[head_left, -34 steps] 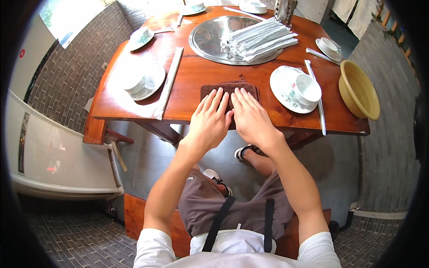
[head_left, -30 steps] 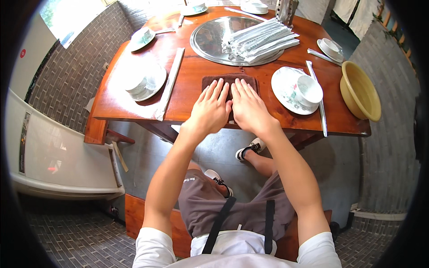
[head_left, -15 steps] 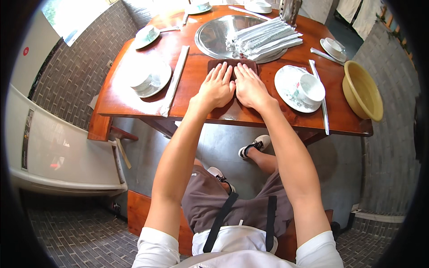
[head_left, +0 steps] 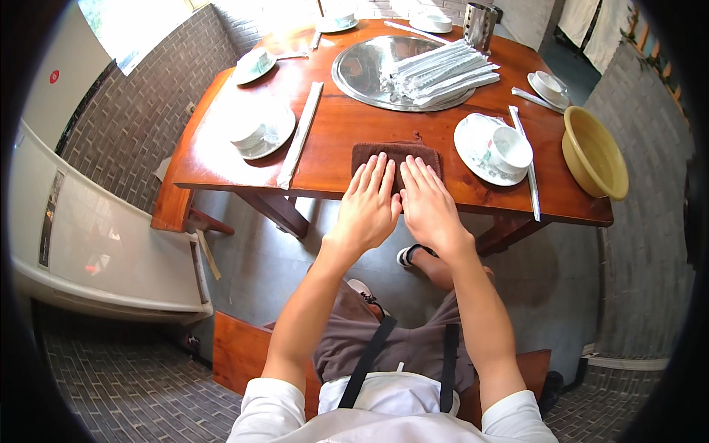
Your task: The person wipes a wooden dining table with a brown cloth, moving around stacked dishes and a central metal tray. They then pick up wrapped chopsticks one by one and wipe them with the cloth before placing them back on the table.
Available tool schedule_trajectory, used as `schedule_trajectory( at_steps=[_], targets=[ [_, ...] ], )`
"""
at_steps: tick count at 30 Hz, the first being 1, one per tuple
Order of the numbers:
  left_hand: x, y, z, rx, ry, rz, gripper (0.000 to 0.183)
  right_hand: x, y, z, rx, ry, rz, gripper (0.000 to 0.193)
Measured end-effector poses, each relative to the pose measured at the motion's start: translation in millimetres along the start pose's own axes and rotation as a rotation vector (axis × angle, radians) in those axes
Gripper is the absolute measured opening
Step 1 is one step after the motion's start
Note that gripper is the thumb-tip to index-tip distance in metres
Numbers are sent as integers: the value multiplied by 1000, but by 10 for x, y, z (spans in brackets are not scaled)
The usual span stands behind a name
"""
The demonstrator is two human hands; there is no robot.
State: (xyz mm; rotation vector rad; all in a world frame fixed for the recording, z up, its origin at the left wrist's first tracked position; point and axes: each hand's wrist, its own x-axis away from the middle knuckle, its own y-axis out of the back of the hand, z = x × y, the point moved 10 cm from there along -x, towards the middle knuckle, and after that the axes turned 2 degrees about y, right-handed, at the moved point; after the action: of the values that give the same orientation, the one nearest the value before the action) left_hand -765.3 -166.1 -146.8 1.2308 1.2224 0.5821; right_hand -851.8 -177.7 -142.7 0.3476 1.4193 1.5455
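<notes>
A folded brown cloth [head_left: 364,153] lies flat on the wooden table [head_left: 332,144] close to its near edge. My left hand [head_left: 369,210] rests its straight fingertips on the cloth's left part, palm down. Beside it, my right hand [head_left: 432,210] presses its outstretched fingers on the right part. The thumbs nearly meet, and both palms reach back past the table edge. Neither hand grips anything. The fingertips cover some of the cloth's middle.
Plates with bowls flank the cloth: a left plate [head_left: 279,131] and a right plate [head_left: 473,146], each beside long wrapped sticks. Farther back, a round metal plate [head_left: 357,68] bears several wrapped sticks [head_left: 447,72]. A yellow basin [head_left: 597,151] overhangs the right edge. Benches stand left and beneath me.
Both hands have drawn back toward me, and the cloth has slid with them from beside the round metal plate to the near table edge.
</notes>
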Motion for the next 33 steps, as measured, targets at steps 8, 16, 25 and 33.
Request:
schedule_trajectory(
  at_steps=[8, 16, 25, 33],
  targets=[
    [386, 196, -113, 69, 59, -62, 59, 320, 87, 337, 104, 43, -151, 56],
    [248, 289, 143, 39, 63, -92, 52, -17, 1, 385, 66, 102, -129, 50],
    [-90, 114, 664, 3, 39, 114, 55, -573, -302, 313, 53, 76, -105, 50],
    [-552, -76, 1029, 36, 68, 157, 56, -1071, -586, 89, 20, 55, 11, 57]
  ],
)
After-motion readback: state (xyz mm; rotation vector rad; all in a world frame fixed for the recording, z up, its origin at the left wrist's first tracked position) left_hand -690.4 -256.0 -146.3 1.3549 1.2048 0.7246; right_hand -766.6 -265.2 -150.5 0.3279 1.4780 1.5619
